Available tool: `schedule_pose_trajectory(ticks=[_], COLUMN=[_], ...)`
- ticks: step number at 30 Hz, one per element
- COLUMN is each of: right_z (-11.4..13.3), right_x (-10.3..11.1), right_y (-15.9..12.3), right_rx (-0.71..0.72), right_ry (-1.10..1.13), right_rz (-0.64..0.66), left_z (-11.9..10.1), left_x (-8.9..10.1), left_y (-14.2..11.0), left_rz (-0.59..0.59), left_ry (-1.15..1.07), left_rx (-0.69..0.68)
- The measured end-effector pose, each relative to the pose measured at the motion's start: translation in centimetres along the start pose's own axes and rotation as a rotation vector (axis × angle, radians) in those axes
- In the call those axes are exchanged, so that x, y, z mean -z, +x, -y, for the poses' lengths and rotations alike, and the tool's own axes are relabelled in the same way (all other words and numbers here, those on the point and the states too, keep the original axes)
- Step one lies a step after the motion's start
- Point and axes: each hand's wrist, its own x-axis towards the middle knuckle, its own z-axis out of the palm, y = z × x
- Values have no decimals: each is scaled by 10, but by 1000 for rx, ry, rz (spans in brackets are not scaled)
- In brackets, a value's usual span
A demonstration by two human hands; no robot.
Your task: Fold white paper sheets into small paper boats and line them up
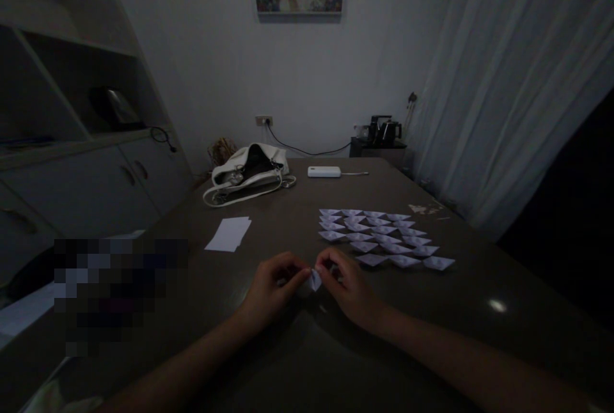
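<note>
Head view: a small folded piece of white paper [314, 280] sits between the two hands, over the near middle of the dark table [278, 215]. The left hand [272, 280] pinches it from one side with thumb and finger, and the right hand [350, 286] pinches it from the other, the fingertips close together around it (whether its lower tip touches the tabletop, I cannot tell).

Just beside the right hand and spreading back to its right, many white paper boats [358, 237] stand in uneven rows. Past the left hand, plain white sheets [228, 234] lie in a loose stack, their edges not quite lined up.

Farther back rest a pale handbag [238, 176], its mouth gaping, and a white oblong gadget [323, 172] with a cord [354, 174] at its right end. Small pale scraps [418, 209] lie near the table's right edge. Behind the table, a dark kettle [387, 134] stands on a low cabinet [378, 151].
</note>
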Motion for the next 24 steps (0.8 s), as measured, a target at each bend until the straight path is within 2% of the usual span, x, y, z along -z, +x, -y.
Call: schedule_pose_trajectory(ticks=[11,20,24], right_z=[0,3,6], right_x=[0,1,0], right_y=[0,0,2], right_rx=[-33,-31,-72], right_ry=[-8,3,-18], right_rz=[-42,69,86], left_z=[3,2,4], left_x=[0,0,0], left_y=[1,-1,0], left_rz=[-63,-55,-60], left_ry=[-229,-155,-208], left_rx=[134,74,99])
